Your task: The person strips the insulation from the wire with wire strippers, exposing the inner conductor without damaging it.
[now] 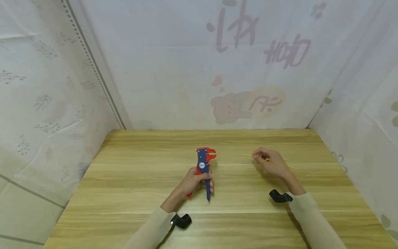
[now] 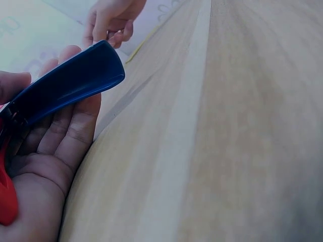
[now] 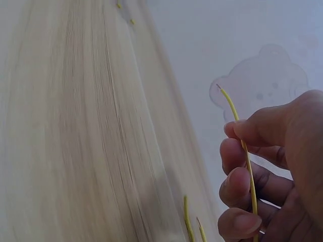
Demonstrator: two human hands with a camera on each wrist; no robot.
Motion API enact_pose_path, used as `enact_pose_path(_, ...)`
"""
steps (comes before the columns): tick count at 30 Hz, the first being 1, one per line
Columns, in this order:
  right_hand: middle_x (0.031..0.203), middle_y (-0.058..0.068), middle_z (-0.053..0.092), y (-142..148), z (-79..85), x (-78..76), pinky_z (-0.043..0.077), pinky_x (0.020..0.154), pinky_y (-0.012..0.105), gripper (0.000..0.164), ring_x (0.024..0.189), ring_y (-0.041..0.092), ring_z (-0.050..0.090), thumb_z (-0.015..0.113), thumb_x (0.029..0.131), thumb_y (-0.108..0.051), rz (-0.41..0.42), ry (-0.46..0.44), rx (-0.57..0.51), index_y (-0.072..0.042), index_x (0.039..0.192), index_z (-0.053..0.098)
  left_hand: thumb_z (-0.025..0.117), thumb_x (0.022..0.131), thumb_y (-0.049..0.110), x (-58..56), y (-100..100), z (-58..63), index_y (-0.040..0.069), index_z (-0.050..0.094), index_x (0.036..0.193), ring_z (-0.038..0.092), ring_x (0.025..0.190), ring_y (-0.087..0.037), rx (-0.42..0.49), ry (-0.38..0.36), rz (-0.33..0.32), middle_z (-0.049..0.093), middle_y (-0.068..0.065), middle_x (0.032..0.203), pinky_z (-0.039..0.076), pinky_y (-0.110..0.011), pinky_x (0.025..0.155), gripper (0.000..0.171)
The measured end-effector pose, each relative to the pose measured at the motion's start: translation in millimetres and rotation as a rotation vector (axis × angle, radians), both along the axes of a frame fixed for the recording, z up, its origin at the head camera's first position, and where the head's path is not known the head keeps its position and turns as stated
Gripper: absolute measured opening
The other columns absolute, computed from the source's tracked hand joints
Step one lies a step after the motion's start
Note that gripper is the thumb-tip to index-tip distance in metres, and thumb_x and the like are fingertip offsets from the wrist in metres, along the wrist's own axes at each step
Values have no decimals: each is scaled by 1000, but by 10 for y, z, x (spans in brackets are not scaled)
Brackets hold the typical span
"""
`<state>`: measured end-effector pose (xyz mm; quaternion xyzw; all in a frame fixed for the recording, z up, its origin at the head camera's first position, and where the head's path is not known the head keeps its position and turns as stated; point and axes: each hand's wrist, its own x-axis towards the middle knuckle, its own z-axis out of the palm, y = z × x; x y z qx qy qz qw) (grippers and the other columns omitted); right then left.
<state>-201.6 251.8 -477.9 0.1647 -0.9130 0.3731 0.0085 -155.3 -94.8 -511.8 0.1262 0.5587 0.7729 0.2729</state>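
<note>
My left hand (image 1: 190,181) grips a wire stripper (image 1: 201,157) with red and blue handles. Its head points away from me, and the red jaws face right, apart from each other. In the left wrist view, the blue handle (image 2: 75,80) lies across the fingers, with the thumb over it. To the right, my right hand (image 1: 273,163) pinches a thin yellow wire (image 3: 233,106) between thumb and index finger. Bare metal shows at the wire's upper tip, and its lower length runs down past the other curled fingers.
More yellow wires (image 3: 187,218) lie on the wooden table (image 1: 242,197) beneath the right hand. Two small yellow bits (image 3: 132,21) show farther off in the right wrist view. A printed cloth (image 1: 174,69) hangs behind the table's back edge, with more cloth at both sides.
</note>
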Motion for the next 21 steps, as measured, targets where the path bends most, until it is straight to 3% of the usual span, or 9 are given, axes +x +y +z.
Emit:
enact_pose_path(3,87,5,70,68,-2,-15,44,58,24,17,72,11,58,60,104,-22,-12,14,33,-10,109,71,56,101,9,5,-3,-7,-18,44,118,76,69,-18,-7,9,-3,73,-3,77,65,-34,74,34)
enact_pose_path(13,93,7,74,238,-1,-63,47,66,26,21,82,12,62,60,105,-25,-42,34,77,-9,111,72,59,100,12,15,-8,-16,-7,49,111,75,70,-17,-23,-15,-1,72,-2,77,65,-34,75,25)
enact_pose_path(21,101,10,74,368,38,-127,49,62,27,25,90,23,64,59,105,-29,-77,27,94,-10,113,73,60,100,14,8,-11,-23,-4,51,110,75,69,-17,-10,-1,1,72,-3,77,64,-34,72,23)
